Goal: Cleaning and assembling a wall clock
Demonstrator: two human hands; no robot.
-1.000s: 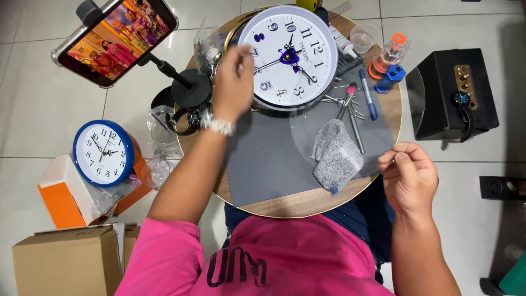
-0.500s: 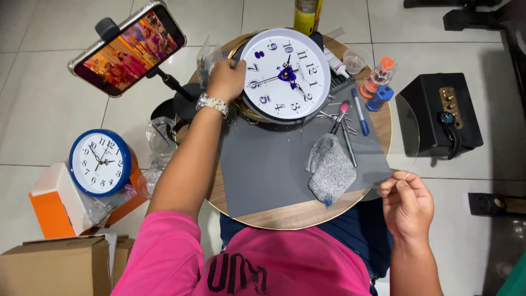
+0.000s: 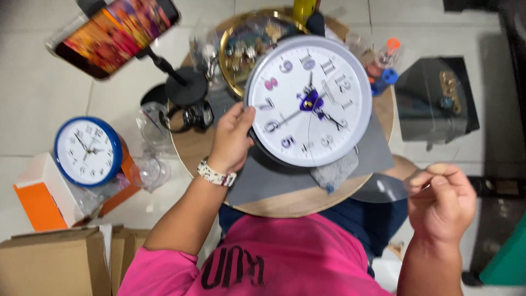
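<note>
Wall clock (image 3: 309,101), white-faced with a grey rim, is raised tilted above the round tabletop (image 3: 285,204). Left hand (image 3: 231,140) grasps its left edge. Right hand (image 3: 441,204) pinches what appears to be a clear round cover (image 3: 422,109), blurred.

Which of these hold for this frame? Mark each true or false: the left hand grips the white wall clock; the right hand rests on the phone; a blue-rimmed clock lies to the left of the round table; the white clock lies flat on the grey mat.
1. The left hand grips the white wall clock: true.
2. The right hand rests on the phone: false; it is held apart at the right, pinching a clear round disc.
3. A blue-rimmed clock lies left of the round table: true.
4. The white wall clock lies flat on the grey mat: false; it is lifted and tilted.
</note>
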